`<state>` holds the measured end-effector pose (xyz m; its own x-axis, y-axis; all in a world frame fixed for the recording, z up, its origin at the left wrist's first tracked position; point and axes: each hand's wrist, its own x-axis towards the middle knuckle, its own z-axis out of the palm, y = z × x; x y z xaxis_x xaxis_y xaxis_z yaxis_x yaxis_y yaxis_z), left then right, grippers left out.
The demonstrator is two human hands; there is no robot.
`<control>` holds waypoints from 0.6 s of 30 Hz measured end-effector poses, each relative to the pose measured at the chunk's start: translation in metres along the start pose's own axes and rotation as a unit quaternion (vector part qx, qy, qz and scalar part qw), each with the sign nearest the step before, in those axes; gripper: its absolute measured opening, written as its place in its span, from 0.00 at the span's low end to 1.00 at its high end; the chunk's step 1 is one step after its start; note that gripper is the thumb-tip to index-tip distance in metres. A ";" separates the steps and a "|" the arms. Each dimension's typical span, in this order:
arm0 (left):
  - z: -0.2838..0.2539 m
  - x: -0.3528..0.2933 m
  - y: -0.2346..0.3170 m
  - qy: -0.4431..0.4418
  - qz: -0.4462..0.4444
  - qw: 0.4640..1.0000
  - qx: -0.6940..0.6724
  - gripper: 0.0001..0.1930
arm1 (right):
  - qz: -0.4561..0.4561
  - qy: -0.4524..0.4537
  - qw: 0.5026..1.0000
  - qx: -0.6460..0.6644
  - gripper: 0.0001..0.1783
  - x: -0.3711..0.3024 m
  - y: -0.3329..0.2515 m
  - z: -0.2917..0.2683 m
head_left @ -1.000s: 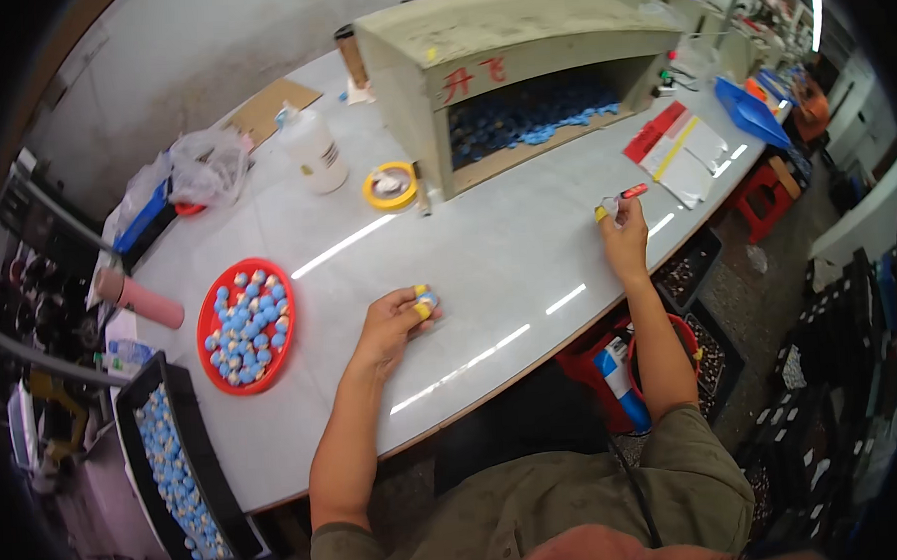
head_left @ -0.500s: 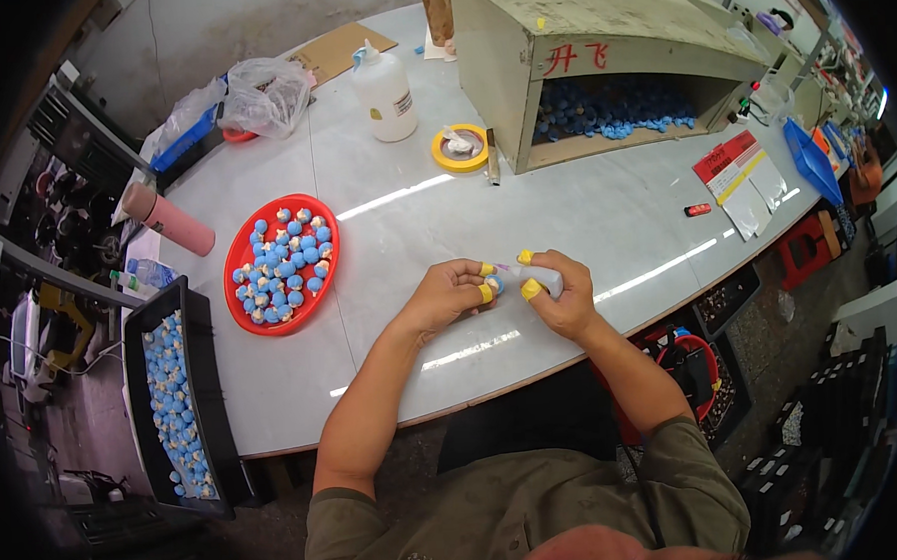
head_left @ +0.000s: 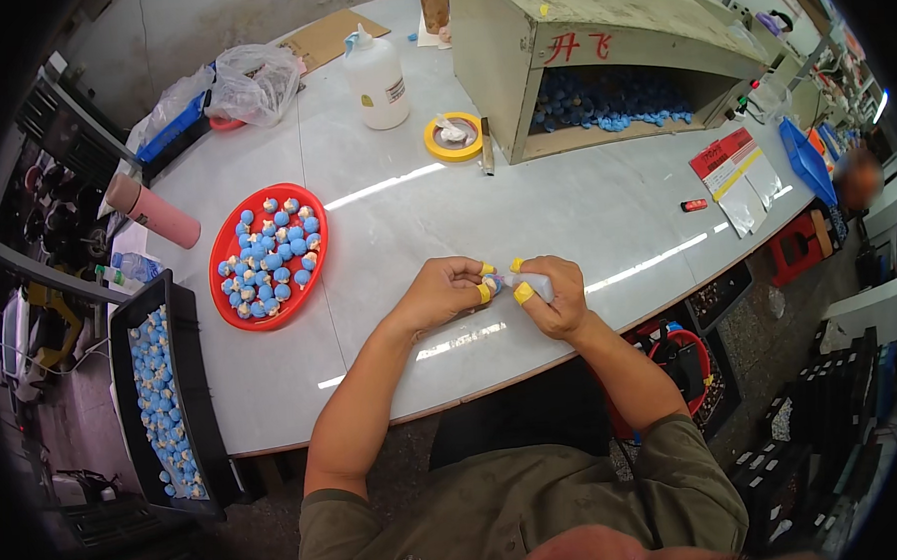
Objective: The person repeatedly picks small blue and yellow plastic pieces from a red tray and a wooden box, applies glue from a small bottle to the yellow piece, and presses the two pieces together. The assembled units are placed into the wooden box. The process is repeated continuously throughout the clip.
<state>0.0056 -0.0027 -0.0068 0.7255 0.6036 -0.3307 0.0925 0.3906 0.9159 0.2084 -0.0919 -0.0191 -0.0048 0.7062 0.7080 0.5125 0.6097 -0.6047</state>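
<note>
My left hand (head_left: 441, 294) pinches a small blue-and-cream ball-shaped piece (head_left: 495, 284) between thumb and fingertips wrapped in yellow tape. Closed around a small translucent squeeze bottle (head_left: 536, 285) is my right hand (head_left: 564, 301), its thumb and a finger likewise taped yellow. The bottle lies nearly level, its nozzle end at the piece; whether the tip touches it is hard to see. Both hands are just above the near part of the grey tabletop (head_left: 396, 222). Left of them, a red round tray (head_left: 320, 270) holds several similar blue-and-cream pieces.
A black bin (head_left: 214, 445) of blue pieces stands at the left edge. Farther back are a pink flask (head_left: 155, 213), a white bottle (head_left: 376, 83), a yellow tape roll (head_left: 453, 154) and a wooden box (head_left: 495, 88) holding blue bits. Red-and-white papers (head_left: 729, 173) lie right.
My right hand has brought the squeeze bottle left, closer to the piece in my left hand. The whole view has shifted slightly, so the tabletop things appear farther left.
</note>
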 end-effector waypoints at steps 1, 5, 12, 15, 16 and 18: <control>0.000 0.000 0.000 -0.002 0.000 1.000 -0.002 0.19 | -0.004 0.003 1.000 0.000 0.12 0.000 0.000 0.001; 0.001 0.000 -0.001 -0.001 0.002 1.000 -0.007 0.19 | -0.017 0.006 1.000 -0.011 0.12 0.003 0.000 0.003; 0.001 0.000 -0.001 0.014 -0.005 1.000 0.008 0.19 | -0.044 0.009 0.997 -0.068 0.12 0.000 0.000 0.002; 0.002 0.000 0.001 0.030 -0.008 0.999 0.004 0.19 | -0.054 0.000 0.994 -0.097 0.12 0.001 -0.003 0.002; 0.001 0.001 0.000 0.031 -0.007 0.999 0.004 0.19 | -0.056 -0.003 0.993 -0.105 0.12 0.000 -0.004 0.001; -0.001 0.003 -0.002 0.034 -0.006 0.999 0.003 0.19 | -0.060 -0.010 0.991 -0.119 0.13 0.000 -0.006 0.000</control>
<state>0.0066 -0.0011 -0.0096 0.6767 0.6442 -0.3566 0.1058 0.3942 0.9129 0.2047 -0.0956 -0.0154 -0.0946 0.6422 0.7607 0.6949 0.5897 -0.4114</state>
